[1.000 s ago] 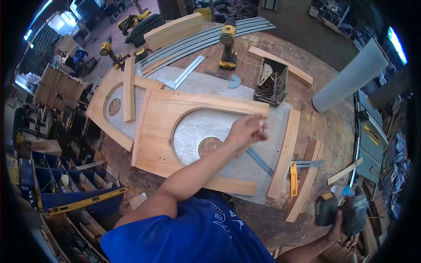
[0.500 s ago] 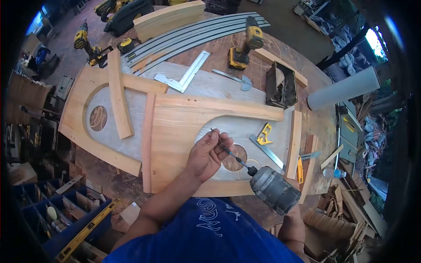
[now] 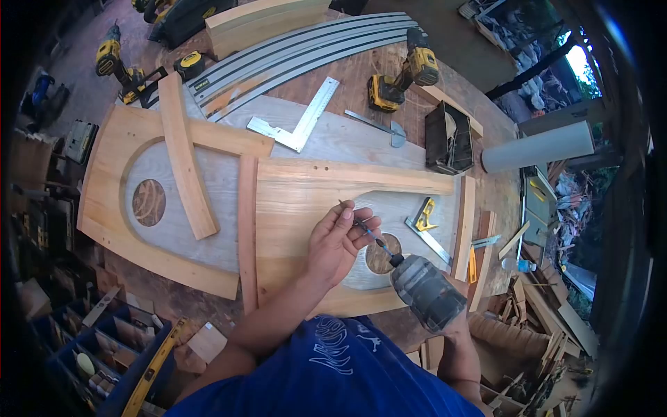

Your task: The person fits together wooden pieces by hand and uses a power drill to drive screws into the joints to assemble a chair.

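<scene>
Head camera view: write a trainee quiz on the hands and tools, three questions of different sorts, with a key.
1. True or false: the bare right hand holds the bulky dark-grey power drill.

2. What does the bare left hand touch? A) the white cylindrical tube; B) the thin metal bit; C) the clear plastic bottle.

3. Fill in: in the picture, the silver L-shaped metal square lies to the ____ of the yellow-and-black cordless drill standing on the wooden table.

Key: 1. True; 2. B; 3. left.
</scene>
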`<state>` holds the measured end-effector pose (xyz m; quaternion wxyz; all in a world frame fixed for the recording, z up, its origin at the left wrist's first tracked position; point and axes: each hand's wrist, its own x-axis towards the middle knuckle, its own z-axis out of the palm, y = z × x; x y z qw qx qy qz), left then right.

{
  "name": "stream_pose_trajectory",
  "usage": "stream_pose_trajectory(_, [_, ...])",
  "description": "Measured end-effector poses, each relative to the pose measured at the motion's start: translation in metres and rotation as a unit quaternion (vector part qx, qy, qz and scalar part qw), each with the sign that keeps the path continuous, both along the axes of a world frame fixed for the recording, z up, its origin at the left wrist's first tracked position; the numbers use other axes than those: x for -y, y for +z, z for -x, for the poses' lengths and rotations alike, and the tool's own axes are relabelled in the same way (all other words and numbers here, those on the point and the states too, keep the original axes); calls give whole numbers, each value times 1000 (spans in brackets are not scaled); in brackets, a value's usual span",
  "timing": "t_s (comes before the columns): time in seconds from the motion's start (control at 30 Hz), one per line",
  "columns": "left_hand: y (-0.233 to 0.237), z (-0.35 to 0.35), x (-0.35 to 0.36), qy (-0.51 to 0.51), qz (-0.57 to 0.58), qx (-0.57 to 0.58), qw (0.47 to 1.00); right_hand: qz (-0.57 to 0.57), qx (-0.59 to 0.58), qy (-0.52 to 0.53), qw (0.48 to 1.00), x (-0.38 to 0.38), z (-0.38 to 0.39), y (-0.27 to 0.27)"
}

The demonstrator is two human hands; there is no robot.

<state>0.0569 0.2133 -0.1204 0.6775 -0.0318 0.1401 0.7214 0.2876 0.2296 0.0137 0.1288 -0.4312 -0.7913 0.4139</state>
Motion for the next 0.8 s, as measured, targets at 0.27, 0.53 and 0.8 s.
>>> stream_pose_trajectory(0.27, [-30, 9, -45, 12, 120, 48, 992, -82, 97, 53, 990, -51, 59, -2])
stream_pose_trajectory(0.53, [-60, 18, -69, 19, 114, 107, 988, -80, 150, 118, 978, -105, 106, 6])
stream_pose_trajectory(0.8, [-77, 20, -72, 22, 111, 143, 983, -82, 169, 144, 972, -127, 130, 10])
